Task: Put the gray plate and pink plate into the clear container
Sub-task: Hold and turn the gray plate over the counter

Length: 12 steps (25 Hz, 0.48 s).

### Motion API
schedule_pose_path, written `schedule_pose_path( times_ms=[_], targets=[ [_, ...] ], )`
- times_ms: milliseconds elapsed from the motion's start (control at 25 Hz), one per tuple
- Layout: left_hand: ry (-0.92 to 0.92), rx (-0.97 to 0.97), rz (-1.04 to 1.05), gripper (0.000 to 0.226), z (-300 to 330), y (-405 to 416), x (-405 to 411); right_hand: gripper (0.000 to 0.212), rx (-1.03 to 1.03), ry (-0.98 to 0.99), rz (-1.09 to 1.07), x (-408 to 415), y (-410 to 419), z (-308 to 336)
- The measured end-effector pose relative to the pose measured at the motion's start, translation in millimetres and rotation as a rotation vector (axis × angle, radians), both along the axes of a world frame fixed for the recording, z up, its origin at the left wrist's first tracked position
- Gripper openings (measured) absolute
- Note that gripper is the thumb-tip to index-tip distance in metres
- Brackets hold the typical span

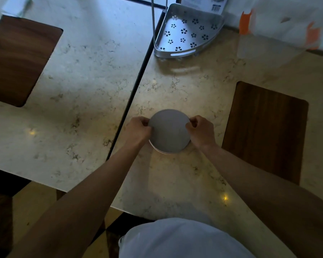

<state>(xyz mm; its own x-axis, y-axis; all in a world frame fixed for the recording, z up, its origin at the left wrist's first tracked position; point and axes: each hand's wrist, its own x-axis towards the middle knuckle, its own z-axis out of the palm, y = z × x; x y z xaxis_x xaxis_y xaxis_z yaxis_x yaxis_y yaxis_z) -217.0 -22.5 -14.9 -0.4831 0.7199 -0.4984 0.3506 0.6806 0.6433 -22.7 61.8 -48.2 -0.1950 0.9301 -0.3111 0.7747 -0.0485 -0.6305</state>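
A round gray plate (169,130) sits upside down in the middle of the marble table, stacked on another plate whose pale rim (158,149) peeks out at the lower left; its colour is hard to tell. My left hand (138,128) pinches the gray plate's left edge. At the right edge, my right hand (200,130) pinches it too. A clear container (280,32) with orange clips stands blurred at the far right.
A silver corner rack (186,32) with flower-shaped holes stands at the back. Dark wooden boards lie at the right (265,131) and on the neighbouring table at the left (19,60). A dark gap (132,97) separates the two tables.
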Motion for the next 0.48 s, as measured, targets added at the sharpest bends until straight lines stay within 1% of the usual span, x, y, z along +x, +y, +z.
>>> schedule_pose_path(
  times_ms=[80, 280, 360, 480],
  targets=[
    [0.042, -0.005, 0.0, 0.031, -4, 2, 2, 0.024, 0.012, -0.01, -0.007, -2, 0, -1],
    [0.188, 0.0, -0.04, 0.028, -17, 6, 11, 0.03, 0.046, -0.095, 0.031, 0, -3, -3],
    [0.232, -0.004, -0.07, 0.032, -20, 5, 13, 0.029, 0.06, -0.115, 0.056, 1, -4, 0],
    [0.311, -0.007, -0.113, 0.03, -20, 4, 16, 0.028, 0.052, -0.144, 0.086, -1, -6, 4]
  ],
)
